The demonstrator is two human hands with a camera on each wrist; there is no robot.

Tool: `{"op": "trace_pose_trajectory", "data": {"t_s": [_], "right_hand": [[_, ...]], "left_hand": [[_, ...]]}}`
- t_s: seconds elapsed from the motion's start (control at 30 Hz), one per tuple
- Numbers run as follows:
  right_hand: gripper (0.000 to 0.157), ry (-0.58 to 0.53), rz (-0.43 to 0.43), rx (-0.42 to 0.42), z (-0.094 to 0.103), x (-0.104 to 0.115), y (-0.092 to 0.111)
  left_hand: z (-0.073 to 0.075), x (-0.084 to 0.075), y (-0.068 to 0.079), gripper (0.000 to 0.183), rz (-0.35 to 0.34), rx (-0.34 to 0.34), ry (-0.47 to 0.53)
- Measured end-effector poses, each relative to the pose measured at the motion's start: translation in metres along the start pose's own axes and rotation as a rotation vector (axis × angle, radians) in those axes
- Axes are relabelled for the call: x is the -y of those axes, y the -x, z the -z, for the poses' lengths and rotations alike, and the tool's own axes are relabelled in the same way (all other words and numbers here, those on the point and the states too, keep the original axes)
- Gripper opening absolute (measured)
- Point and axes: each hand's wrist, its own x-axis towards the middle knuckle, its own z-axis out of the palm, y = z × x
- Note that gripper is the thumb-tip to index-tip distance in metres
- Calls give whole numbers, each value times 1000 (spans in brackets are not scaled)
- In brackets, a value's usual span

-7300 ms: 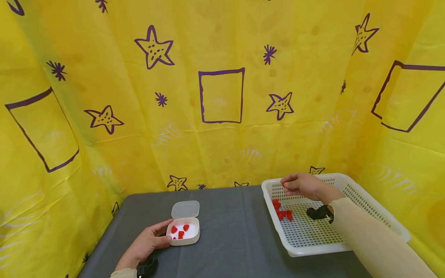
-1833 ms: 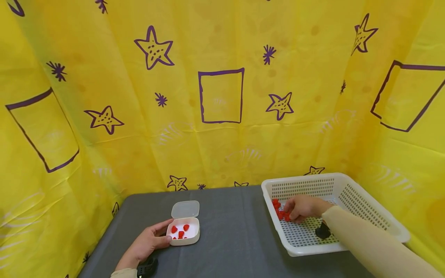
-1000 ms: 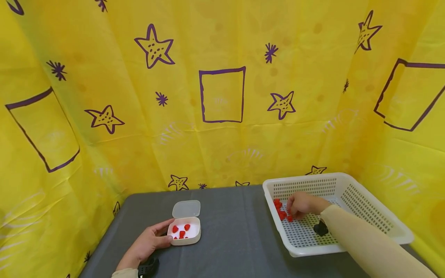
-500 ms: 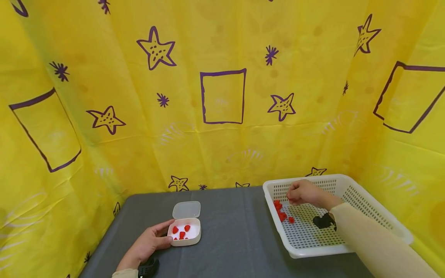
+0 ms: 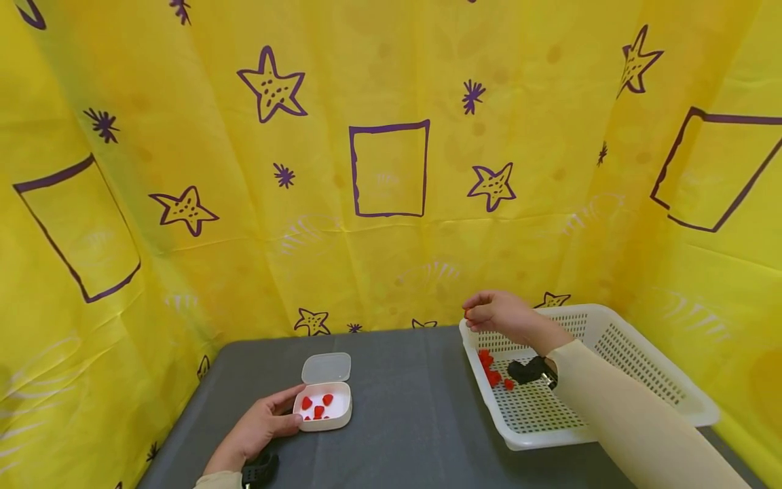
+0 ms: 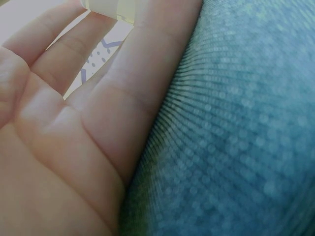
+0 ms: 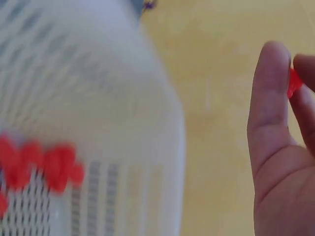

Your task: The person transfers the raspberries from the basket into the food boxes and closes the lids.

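Note:
My left hand (image 5: 259, 426) grips the left side of a small white box (image 5: 334, 425), thumb at the front and fingers behind. The box's frosted lid (image 5: 326, 368) is flipped back, and several red pieces (image 5: 319, 411) lie inside. In the left wrist view only a corner of the box (image 6: 109, 7) shows beyond the fingers. My right hand (image 5: 504, 316) is raised over the far left corner of a white perforated basket (image 5: 510, 438). Between its thumb and fingertips it pinches one small, shiny red piece (image 7: 294, 82).
Several more red pieces (image 5: 489, 370) lie along the basket's left side. Dark grey cloth (image 5: 403, 407) covers the table between box and basket. A yellow patterned curtain (image 5: 391, 272) closes off the back and both sides.
My right hand reached down among the basket's red pieces, picked one up, and has risen left to the basket's far corner with it. My left hand and the box have stayed put.

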Motion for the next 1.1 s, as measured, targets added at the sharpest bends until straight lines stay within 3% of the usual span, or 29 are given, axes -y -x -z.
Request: {"op": "trace_pose_trajectory", "data": {"t_s": [0.2,0.4,0.63,0.87,1.1], "right_hand": [[15,-79,14,33,-50,15,-20],[15,-89,18,92,-103,15,-36],[10,-83,-56,70,-160,-6,-58],[10,-61,-117,51,-220,-36,-61],[13,-66,-148,65,-254,-62,-56]], "left_hand": [[-1,0,-1,70,0,-2,1],[-1,0,-1,70,2,4,1],[0,0,-1,70,-5,9,-1],[1,-2,0,69,0,-1,-18],[2,0,-1,69,-23,21,-22]]}}
